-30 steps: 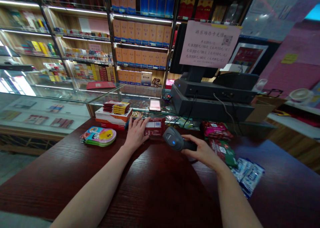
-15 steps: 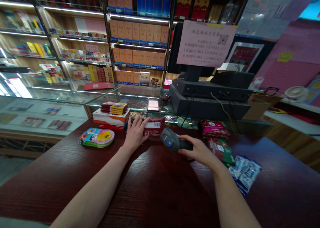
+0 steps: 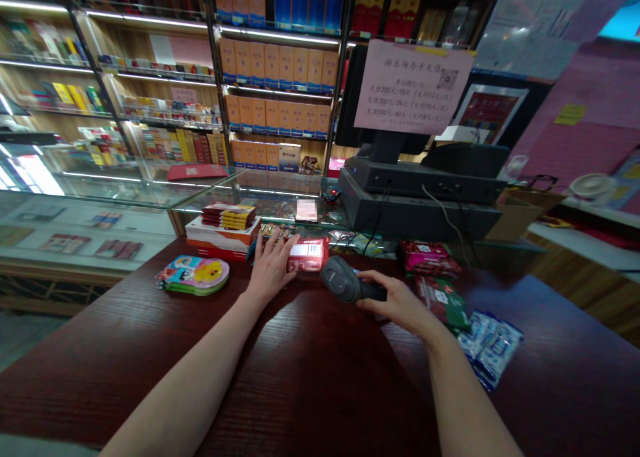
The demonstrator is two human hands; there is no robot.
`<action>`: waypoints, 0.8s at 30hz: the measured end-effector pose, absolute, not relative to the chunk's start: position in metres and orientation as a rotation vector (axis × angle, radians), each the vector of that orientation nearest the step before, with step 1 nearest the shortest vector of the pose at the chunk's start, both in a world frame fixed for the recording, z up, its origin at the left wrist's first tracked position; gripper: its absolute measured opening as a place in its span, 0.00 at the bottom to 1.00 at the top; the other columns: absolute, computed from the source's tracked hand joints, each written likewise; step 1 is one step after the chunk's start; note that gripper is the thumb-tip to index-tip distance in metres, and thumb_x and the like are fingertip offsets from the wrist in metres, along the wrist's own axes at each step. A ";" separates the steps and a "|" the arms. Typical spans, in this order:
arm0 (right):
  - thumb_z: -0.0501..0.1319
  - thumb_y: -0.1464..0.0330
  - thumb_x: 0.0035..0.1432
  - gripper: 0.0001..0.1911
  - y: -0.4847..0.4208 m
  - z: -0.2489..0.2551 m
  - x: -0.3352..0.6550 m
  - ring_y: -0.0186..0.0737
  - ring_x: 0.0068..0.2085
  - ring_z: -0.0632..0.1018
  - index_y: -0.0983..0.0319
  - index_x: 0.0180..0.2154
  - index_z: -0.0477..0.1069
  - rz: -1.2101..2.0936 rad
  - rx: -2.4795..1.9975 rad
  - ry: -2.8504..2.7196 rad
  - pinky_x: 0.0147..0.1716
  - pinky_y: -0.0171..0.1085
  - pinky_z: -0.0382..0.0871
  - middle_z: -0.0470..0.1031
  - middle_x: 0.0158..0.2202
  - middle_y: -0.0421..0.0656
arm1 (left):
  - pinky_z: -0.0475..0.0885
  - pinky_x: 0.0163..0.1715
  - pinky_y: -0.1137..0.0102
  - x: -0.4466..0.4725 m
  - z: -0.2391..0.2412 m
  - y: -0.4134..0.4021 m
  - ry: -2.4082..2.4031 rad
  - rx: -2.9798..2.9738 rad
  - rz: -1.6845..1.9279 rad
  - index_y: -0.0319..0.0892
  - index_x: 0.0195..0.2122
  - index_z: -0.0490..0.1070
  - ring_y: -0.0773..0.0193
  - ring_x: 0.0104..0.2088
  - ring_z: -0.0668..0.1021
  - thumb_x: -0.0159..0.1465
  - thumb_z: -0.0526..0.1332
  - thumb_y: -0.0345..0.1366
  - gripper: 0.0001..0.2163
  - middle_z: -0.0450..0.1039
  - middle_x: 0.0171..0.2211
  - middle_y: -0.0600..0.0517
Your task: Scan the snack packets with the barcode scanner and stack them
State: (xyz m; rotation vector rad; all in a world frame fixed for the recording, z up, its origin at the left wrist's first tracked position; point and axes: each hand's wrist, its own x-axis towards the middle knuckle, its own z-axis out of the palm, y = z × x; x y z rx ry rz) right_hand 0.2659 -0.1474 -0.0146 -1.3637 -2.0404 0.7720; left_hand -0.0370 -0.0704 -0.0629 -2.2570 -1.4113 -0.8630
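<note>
My right hand (image 3: 395, 301) is wrapped round the handle of a dark grey barcode scanner (image 3: 341, 280). The scanner's head points left and forward, close to a red box (image 3: 313, 255) with a white label patch, which glows bright red. My left hand (image 3: 273, 263) lies with spread fingers against the left end of that box, thumb on its near side. Left of this hand stands a white and orange carton (image 3: 220, 233) with red and yellow packets (image 3: 230, 215) on top. Nearer lies a stack of colourful cartoon-shaped pads (image 3: 194, 275).
To my right on the dark wooden counter (image 3: 310, 383) are a red bag (image 3: 427, 257), a green and brown bag (image 3: 443, 300) and blue-white packets (image 3: 493, 347). A monitor stand and cash drawer (image 3: 420, 207) rise behind, with cables hanging down. Glass display cases (image 3: 100, 223) border the left.
The red box's face has lit up bright red, and the blue light on the scanner has gone out. Both hands have stayed almost in place.
</note>
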 end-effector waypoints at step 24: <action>0.72 0.66 0.44 0.28 -0.144 -0.036 0.241 0.49 0.50 0.77 0.53 0.50 0.75 0.694 -1.343 -2.389 0.50 0.42 0.66 0.79 0.49 0.41 | 0.43 0.69 0.45 -0.036 -0.061 -0.073 -1.395 -2.260 -0.927 0.48 0.69 0.52 0.47 0.69 0.58 0.56 0.68 0.35 0.40 0.61 0.67 0.45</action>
